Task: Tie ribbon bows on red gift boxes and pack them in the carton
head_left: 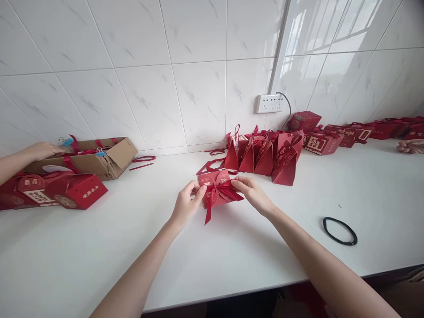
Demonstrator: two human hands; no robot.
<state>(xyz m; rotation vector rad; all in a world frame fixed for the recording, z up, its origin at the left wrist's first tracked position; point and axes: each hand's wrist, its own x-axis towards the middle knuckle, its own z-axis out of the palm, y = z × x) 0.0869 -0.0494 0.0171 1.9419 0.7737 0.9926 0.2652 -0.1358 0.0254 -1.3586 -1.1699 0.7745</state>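
A small red gift box [216, 177] with gold lettering sits on the white table in front of me. A red ribbon [208, 207] is tied in a bow across its top, with one tail hanging down the near side. My left hand [188, 201] pinches the bow's left loop between thumb and fingers. On the other side my right hand [251, 191] pinches the right loop. Both arms reach in from the lower edge of the view.
Several red boxes [286, 159] stand behind to the right. At left are more red boxes [88, 190] and a cardboard box [115, 159], into which another person's hand [44, 151] reaches. A black hair tie [340, 231] lies right; another person's hand [410, 146] rests far right.
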